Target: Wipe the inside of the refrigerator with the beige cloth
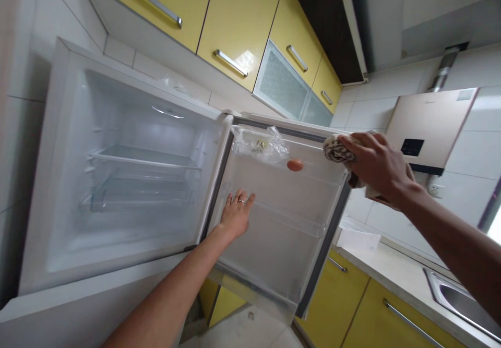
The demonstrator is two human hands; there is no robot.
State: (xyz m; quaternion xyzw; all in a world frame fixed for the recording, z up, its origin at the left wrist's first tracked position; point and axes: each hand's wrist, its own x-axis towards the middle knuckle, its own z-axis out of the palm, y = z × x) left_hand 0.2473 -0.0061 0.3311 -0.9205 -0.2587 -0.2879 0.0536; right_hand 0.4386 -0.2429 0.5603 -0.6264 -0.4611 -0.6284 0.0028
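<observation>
A white fridge (58, 181) stands open with bare glass shelves inside. My left hand (236, 213) lies flat against the inner side of the open fridge door (274, 243), fingers stretched out and a ring on one finger. My right hand (376, 165) grips a patterned cloth (337, 150) bunched at the door's top right edge. A brown egg (295, 165) and a clear plastic bag (260, 144) sit in the door's top rack, the egg just left of the cloth.
Yellow wall cabinets (238, 19) hang above the fridge. A pale counter (391, 275) with a steel sink (462, 301) runs along the right, over yellow base cabinets. A water heater (430, 123) is mounted on the tiled wall, and a white box (358, 238) lies on the counter.
</observation>
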